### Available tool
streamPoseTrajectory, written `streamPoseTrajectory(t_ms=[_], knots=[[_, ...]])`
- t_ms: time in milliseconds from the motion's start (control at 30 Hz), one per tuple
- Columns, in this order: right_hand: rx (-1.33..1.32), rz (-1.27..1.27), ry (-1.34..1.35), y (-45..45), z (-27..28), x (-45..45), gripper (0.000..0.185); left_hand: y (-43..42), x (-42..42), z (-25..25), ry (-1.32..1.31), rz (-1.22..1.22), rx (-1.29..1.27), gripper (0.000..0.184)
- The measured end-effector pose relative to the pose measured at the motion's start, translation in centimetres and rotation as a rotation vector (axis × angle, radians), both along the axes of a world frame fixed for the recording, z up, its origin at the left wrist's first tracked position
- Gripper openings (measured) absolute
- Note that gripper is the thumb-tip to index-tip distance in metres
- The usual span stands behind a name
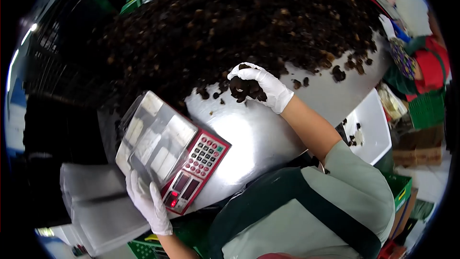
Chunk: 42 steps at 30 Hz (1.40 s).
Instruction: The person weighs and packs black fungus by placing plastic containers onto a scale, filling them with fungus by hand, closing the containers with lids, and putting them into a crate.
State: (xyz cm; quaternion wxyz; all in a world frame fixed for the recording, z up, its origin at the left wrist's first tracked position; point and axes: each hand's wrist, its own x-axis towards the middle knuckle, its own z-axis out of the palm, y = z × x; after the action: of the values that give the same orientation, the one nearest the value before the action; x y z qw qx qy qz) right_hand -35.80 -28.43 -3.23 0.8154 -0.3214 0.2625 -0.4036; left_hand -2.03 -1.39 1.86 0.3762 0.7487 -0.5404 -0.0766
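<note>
My right hand [266, 86], in a white glove, is closed around a clump of dark wood ear mushrooms [245, 89] above the metal table [282, 129]. A large heap of the same mushrooms [230, 24] lies just beyond it. My left hand [146, 199], also gloved, rests at the near edge of a red digital scale [203, 156]. Its fingers are apart, by the clear plastic [153, 139] over the scale's pale top. Whether the fingertips press on that plastic is hard to tell. Red digits glow on the scale's display.
Clear plastic trays [96, 206] are stacked left of my left hand. A white bin [371, 129] with a few dark bits stands at right. Dark crates [62, 67] rise at far left. Another person [421, 62] in red and green works at the right end, near a green crate [426, 110].
</note>
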Motion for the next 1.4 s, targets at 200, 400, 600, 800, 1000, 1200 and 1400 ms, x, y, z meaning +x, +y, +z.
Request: streamPoseTrajectory(t_ms=[200, 400, 600, 800, 1000, 1200, 1400], knots=[[-0.028, 0.22, -0.126, 1.3, 3.8, 8.7, 0.014, -0.2, 0.1, -0.4, -0.135, -0.063, -0.004, 0.057], [-0.338, 0.5, 0.075, 4.3, 9.2, 16.2, 0.02, -0.3, -1.1, 0.0, -0.17, -0.047, 0.028, 0.068], [-1.435, 0.801, 0.805, 6.4, 9.3, 20.3, 0.07, -0.4, -1.4, -0.9, -0.057, -0.081, -0.015, 0.082], [-1.36, 0.503, 0.556, 4.1, 10.0, 18.5, 0.055, -0.5, -1.5, -0.9, -0.09, -0.057, 0.021, 0.079], [-0.877, 0.07, 0.56, 1.4, 7.4, 8.8, 0.037, -0.1, -1.5, -0.5, -0.138, -0.051, 0.056, 0.075], [-1.047, -0.661, 1.79, -1.3, -3.4, -11.8, 0.076, -1.7, -0.8, 2.4, -0.259, -0.129, 0.059, 0.059], [-0.702, -0.691, 1.888, -1.4, -9.0, -17.2, 0.074, -9.5, 0.3, 3.6, -0.373, -0.238, 0.023, 0.055]])
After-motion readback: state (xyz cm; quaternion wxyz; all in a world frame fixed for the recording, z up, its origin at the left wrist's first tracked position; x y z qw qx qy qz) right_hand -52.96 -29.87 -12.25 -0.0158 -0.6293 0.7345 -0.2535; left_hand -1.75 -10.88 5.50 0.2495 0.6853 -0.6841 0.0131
